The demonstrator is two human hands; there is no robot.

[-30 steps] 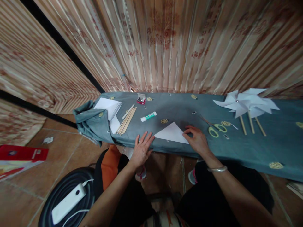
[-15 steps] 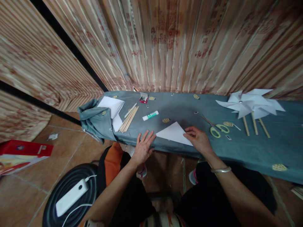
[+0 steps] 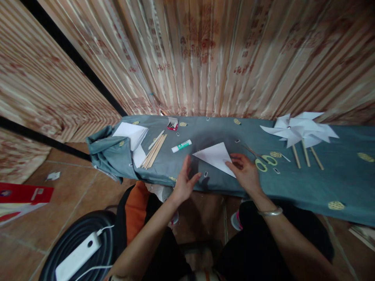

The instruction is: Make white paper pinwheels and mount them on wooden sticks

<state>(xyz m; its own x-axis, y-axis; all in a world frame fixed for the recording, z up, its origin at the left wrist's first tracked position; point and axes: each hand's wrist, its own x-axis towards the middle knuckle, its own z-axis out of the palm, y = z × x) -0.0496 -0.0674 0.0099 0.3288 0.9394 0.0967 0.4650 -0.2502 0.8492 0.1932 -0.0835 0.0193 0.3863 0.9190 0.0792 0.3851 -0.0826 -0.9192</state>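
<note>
A folded white paper triangle (image 3: 213, 157) is tilted up off the cloth, its right corner pinched between the thumb and fingers of my right hand (image 3: 244, 171). My left hand (image 3: 186, 180) hovers by the near edge of the cloth, thumb and fingers apart, holding nothing. Just beyond it lies a glue stick (image 3: 181, 146) with a green label. Scissors (image 3: 262, 162) with yellow-green handles rest to the right of my right hand. To the left are several wooden sticks (image 3: 154, 151) and a white pen (image 3: 156, 139).
Several white paper pinwheels (image 3: 303, 128) on sticks lie at the right of the grey-green cloth (image 3: 307, 187). A stack of white paper (image 3: 131, 132) and a small red box (image 3: 172, 124) are at the left. A white power bank (image 3: 78, 255) sits on a black round stool (image 3: 47, 249).
My right hand has raised the paper triangle from the cloth. My left hand has come off the cloth beside it and turned, thumb spread. The view has shifted slightly.
</note>
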